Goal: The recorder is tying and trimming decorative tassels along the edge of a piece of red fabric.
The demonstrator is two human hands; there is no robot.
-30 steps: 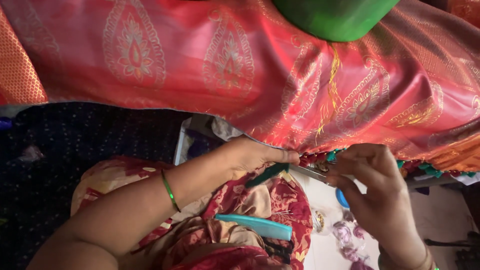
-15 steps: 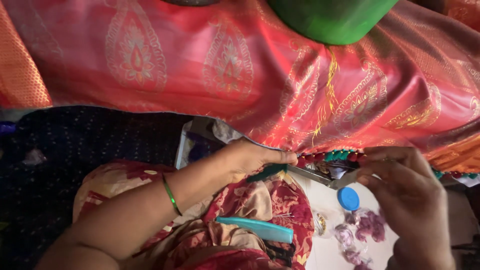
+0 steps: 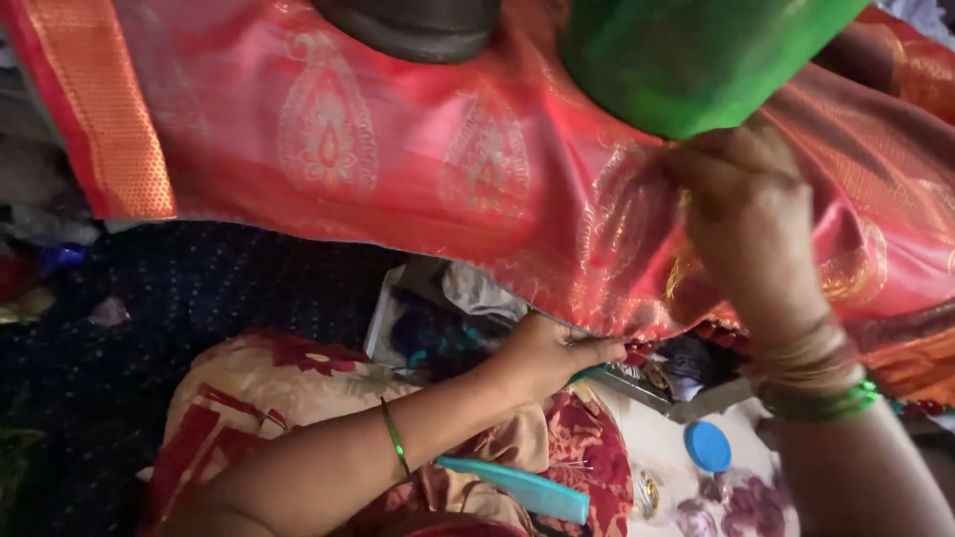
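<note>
**Two hands on the edge of a red patterned cloth**

Closest in, a teal plastic comb (image 3: pixel 515 489) lies on the person's lap, on a floral red and cream garment (image 3: pixel 249 393). Just to its right, on a pale surface, sits a small round blue cap (image 3: pixel 707 447) with some purple bits below it.

The left hand (image 3: pixel 552 355), with a thin green bangle (image 3: pixel 394 438) on the forearm, reaches in from the lower left. Its thumb and fingers are pressed together on the lower hem of a shiny red woven cloth with gold paisley motifs (image 3: pixel 398 149), pinching it where a row of dark red tassel beads (image 3: pixel 718 333) hangs along the edge. A sliver of something green shows under the fingers; what it is cannot be made out.

Further up, the right hand (image 3: pixel 741 214), with green and gold bangles (image 3: pixel 816 383) at the wrist, is raised over the same cloth, fingers curled and bunching the fabric beneath them.

The cloth hangs stretched across the whole upper view, with an orange-gold border (image 3: pixel 109 109) at its left end. Above it, a bright green rounded object (image 3: pixel 686 55) and a dark round one (image 3: pixel 413 25) sit against the top edge.
</note>
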